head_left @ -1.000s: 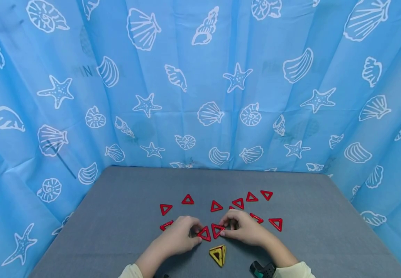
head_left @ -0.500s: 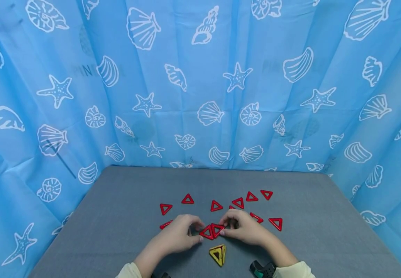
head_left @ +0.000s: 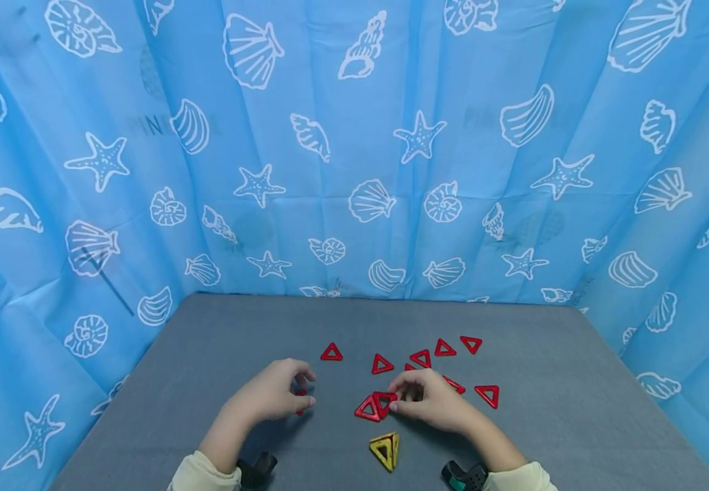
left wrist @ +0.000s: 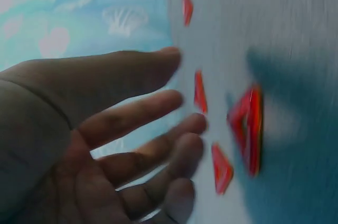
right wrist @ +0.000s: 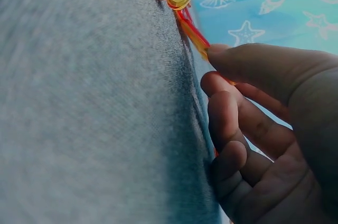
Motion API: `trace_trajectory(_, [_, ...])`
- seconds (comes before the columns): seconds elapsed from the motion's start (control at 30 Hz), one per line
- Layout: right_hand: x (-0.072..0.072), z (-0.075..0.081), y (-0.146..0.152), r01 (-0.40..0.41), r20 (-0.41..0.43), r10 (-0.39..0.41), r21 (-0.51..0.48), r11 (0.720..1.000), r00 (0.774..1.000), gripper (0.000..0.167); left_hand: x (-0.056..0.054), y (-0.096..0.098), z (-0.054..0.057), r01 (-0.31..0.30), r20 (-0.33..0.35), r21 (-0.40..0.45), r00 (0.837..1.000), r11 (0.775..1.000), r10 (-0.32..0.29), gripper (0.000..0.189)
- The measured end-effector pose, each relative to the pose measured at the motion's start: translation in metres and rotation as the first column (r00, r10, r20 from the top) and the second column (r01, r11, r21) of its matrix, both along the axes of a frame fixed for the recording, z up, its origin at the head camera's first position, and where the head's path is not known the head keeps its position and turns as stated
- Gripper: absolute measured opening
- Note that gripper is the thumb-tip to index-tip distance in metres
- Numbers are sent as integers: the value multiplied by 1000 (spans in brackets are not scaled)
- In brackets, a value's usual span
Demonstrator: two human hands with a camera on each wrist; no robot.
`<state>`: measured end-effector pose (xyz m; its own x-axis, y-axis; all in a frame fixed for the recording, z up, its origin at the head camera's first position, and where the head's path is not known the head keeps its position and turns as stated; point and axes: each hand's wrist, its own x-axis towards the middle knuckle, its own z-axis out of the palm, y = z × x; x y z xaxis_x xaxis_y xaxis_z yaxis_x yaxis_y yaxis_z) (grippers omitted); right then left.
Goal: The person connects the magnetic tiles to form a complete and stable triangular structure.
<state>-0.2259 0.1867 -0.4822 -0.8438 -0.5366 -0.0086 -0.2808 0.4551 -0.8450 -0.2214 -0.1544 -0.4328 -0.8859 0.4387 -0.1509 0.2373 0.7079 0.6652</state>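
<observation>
My left hand [head_left: 271, 392] hovers over the left part of the table, fingers loosely bent and apart, thumb separate. Red bits of a triangular tile [head_left: 300, 412] peek out beneath it. In the left wrist view, a red triangular tile [left wrist: 255, 134] lies beside the fingertips, with no finger seen around it. My right hand [head_left: 437, 404] pinches the corner of a red triangular tile [head_left: 385, 394] between thumb and forefinger. That tile lies edge to edge with another red triangular tile [head_left: 363, 404]. A yellow triangular piece [head_left: 379, 443] sits just in front of the pair.
Several loose red triangular tiles lie farther back, among them one at the left [head_left: 331, 357], one in the middle [head_left: 381, 370] and one at the right [head_left: 495, 397]. A blue shell-print curtain [head_left: 354, 170] hangs behind the grey table [head_left: 237, 327].
The two red tiles came together edge to edge. My left hand then let go and moved left, over the tiles there. My right hand stayed almost still at its tile.
</observation>
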Motion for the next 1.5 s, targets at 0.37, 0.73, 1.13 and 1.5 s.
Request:
trace_trajectory(0.37, [-1, 0, 1, 22, 33, -20, -57, 998, 999, 20, -4, -33, 3, -102, 70, -40, 992, 994, 105, 27])
trace_trajectory(0.73, [-1, -2, 1, 36, 32, -34, -41, 999, 999, 20, -17, -48, -18, -18, 184, 67, 983, 998, 5, 26])
trace_trajectory(1.13, [-1, 0, 1, 24, 29, -22, -53, 998, 999, 21, -22, -47, -26, -37, 162, 104, 987, 994, 20, 28])
trace_trajectory(1.5, [-1, -2, 1, 24, 44, -21, -72, 997, 999, 22, -21, -48, -25, 1, 146, 111, 989, 994, -18, 23])
